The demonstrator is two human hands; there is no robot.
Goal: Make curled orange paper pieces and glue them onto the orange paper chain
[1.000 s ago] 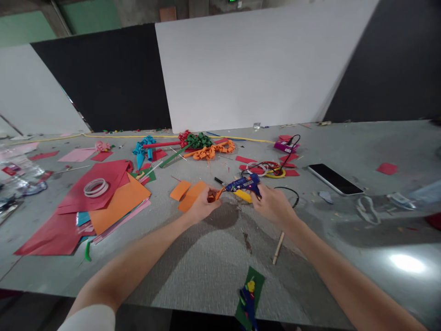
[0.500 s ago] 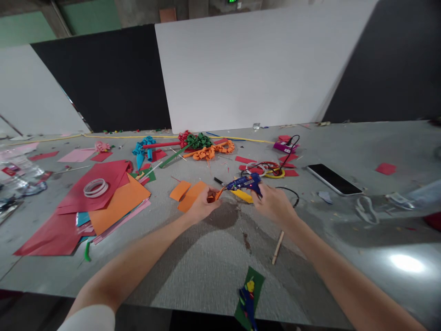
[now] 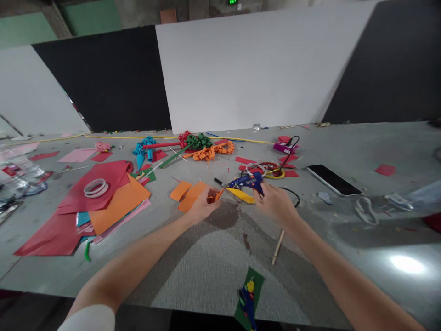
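Note:
My right hand [image 3: 277, 203] grips a blue glue gun [image 3: 246, 182] with its nozzle aimed left. The tip meets a small curled orange paper piece [image 3: 215, 196] pinched in the fingers of my left hand [image 3: 203, 205]. A yellow strip [image 3: 243, 195] lies under the gun. Both hands hover just above the grey table [image 3: 213, 262], near its middle. Flat orange paper scraps [image 3: 188, 191] lie just left of my left hand.
A stack of red, orange and pink paper sheets [image 3: 89, 202] with a tape roll [image 3: 95, 187] lies left. Paper flowers [image 3: 196, 146] sit at the back. A phone [image 3: 333, 179], tape rings [image 3: 267, 170], a wooden stick [image 3: 277, 247] and a green scrap [image 3: 248, 294] lie around.
The glue gun and my right hand shifted slightly right and down; otherwise the hands keep their pose.

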